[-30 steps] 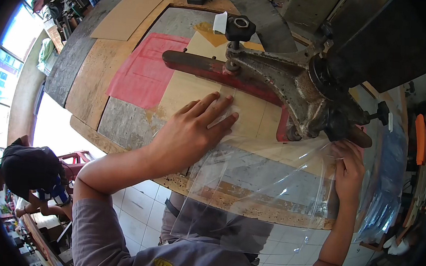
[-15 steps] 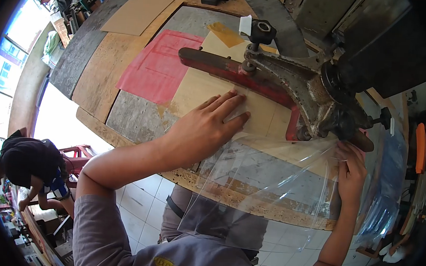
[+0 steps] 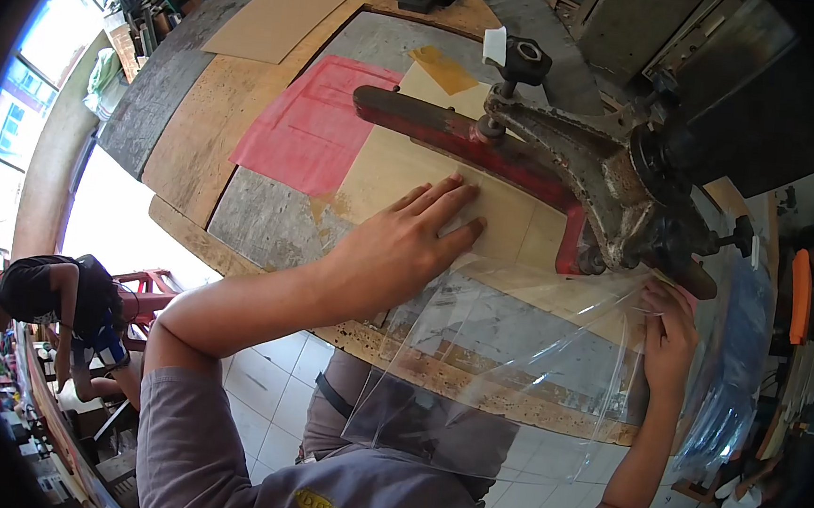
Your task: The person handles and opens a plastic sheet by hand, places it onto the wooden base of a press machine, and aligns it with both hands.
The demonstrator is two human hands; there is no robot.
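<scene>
My left hand (image 3: 408, 245) lies flat with fingers stretched out on a tan sheet (image 3: 385, 163), close below the red-edged metal bar (image 3: 453, 133) of a press-like machine. Its thumb side is near the upper edge of a clear plastic sheet (image 3: 504, 346), which drapes over the table's front edge towards my lap. On the right, my right hand (image 3: 670, 334) has its fingers closed on the plastic's upper right corner, beside the bar's near end. Part of its grip is hidden by folds and glare.
A red sheet (image 3: 302, 129) lies left of the tan one, and brown cardboard (image 3: 287, 10) farther back. The machine's metal arm (image 3: 575, 143) stands over the worktable. Shiny plastic (image 3: 723, 389) hangs at the right. Another person (image 3: 74, 297) bends over at the far left.
The view has shifted slightly, so the table and machine appear a little farther right. Both hands keep their places on the sheets. The person at the left has changed arm position.
</scene>
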